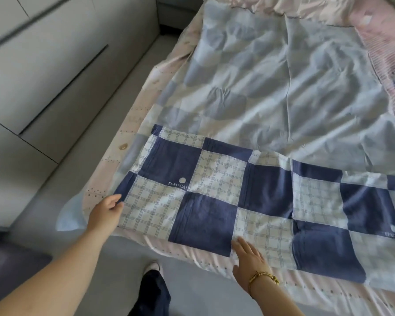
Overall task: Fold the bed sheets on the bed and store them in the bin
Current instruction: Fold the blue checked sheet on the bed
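Across the bed [146, 92], over a pink undersheet [183, 253], the checked sheet [283, 76] lies spread with its pale reverse side up. Its near edge is turned back over itself as a folded band [214, 190] of dark blue and gridded squares. The bin is not in view, so storing looks a long way off. The step in hand seems to be setting this first fold.

The left hand [106, 213] holds the band's left corner, and its fingers [118, 199] are curled in a pinch on the cloth. The right hand [249, 258], with a gold bracelet [263, 277] at the wrist, lies on the band's near edge. Its fingers [240, 242] are straight, close together and flat on the fabric.

To do this well, the band should probably run parallel to the bed's near side. At present its near edge slants away to the right, and the far part of the sheet shows creases and puckers. A gentle pull outward at the pinched corner, while the flat hand holds the edge down, would likely take up the slack. Sweeping the palm along the fold to the right should press it even before the next fold. The printed squares make a handy guide: lining up their rows would show the layers lie true. Tugging hard risks dragging the undersheet along.
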